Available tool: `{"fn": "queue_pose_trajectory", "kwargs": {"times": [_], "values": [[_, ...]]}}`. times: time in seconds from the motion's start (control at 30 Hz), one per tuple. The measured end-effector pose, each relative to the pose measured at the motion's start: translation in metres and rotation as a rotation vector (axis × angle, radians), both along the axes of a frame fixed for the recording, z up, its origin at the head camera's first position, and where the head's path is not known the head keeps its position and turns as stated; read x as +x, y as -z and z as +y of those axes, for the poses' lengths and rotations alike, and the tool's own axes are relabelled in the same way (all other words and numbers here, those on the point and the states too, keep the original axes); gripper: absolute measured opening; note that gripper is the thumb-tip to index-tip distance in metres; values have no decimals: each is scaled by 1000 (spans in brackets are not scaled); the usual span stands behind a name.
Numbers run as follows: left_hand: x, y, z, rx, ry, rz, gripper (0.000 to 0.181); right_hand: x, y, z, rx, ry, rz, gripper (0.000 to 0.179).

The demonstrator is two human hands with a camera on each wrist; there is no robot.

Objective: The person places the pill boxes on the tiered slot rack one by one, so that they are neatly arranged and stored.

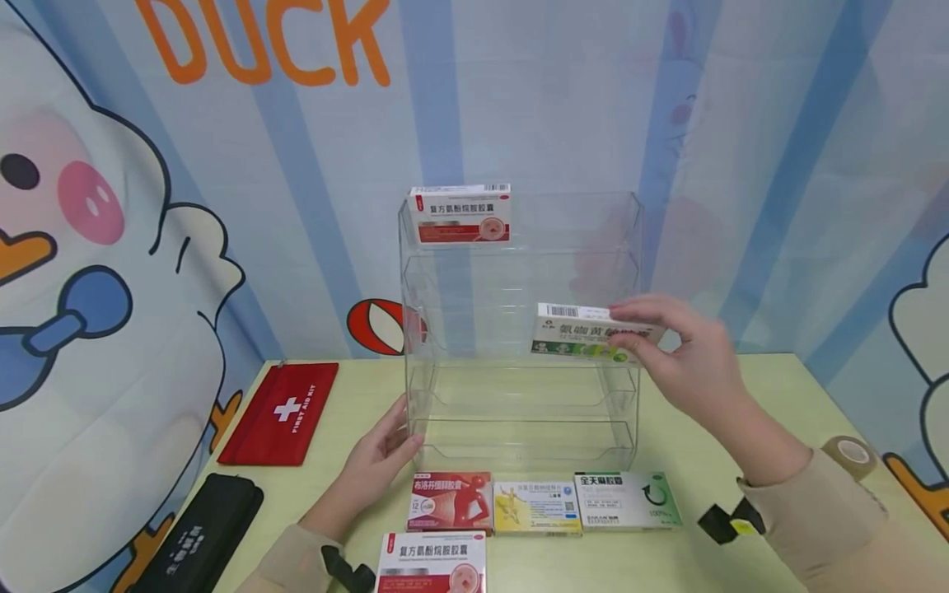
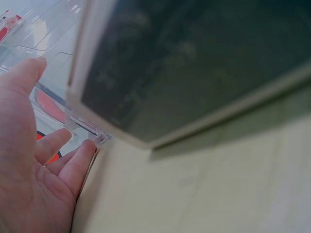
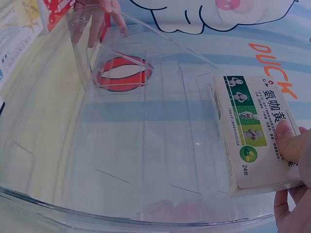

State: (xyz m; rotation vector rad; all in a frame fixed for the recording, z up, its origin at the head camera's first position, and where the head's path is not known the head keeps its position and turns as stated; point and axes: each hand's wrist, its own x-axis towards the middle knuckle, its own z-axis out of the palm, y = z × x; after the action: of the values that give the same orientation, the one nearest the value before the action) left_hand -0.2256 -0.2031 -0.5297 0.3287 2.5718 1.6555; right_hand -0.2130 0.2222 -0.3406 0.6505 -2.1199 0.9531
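Note:
My right hand pinches a white and green medicine box between thumb and fingers. It holds the box level in front of the middle of a clear tiered display rack. In the right wrist view, the printed face of the medicine box shows, with the thumb lying across it. My left hand holds the rack's lower left front corner. In the left wrist view, the left hand has its thumb and fingers on either side of the rack's edge. A red and white medicine box stands in the top tier, at the left.
Before the rack lie a red box, a yellow and white box, a white and green box and a red and white box. Leftward are a red first aid pouch and black case. Tape stands right.

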Motion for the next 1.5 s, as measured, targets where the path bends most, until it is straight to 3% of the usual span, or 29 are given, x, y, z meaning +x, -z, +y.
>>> {"fn": "queue_pose_trajectory", "kwargs": {"times": [0.2, 0.5, 0.73, 0.93, 1.23, 1.5], "values": [[-1, 0, 0, -2, 1, 7, 80, -20, -39, -4, -51, -5, -1, 25], [-1, 0, 0, 5, 2, -3, 80, -54, -96, -14, -68, 74, -55, 20], [0, 1, 0, 12, 1, -6, 79, -83, -125, -15, -159, 86, -170, 19], [0, 1, 0, 6, 2, 0, 79, -102, -132, -16, -218, 84, -237, 19], [-1, 2, -1, 5, 9, 5, 79, -121, -128, -14, -357, 59, -348, 17], [-1, 0, 0, 8, 13, 34, 78, -127, -113, -13, -308, 140, -431, 19]]}}
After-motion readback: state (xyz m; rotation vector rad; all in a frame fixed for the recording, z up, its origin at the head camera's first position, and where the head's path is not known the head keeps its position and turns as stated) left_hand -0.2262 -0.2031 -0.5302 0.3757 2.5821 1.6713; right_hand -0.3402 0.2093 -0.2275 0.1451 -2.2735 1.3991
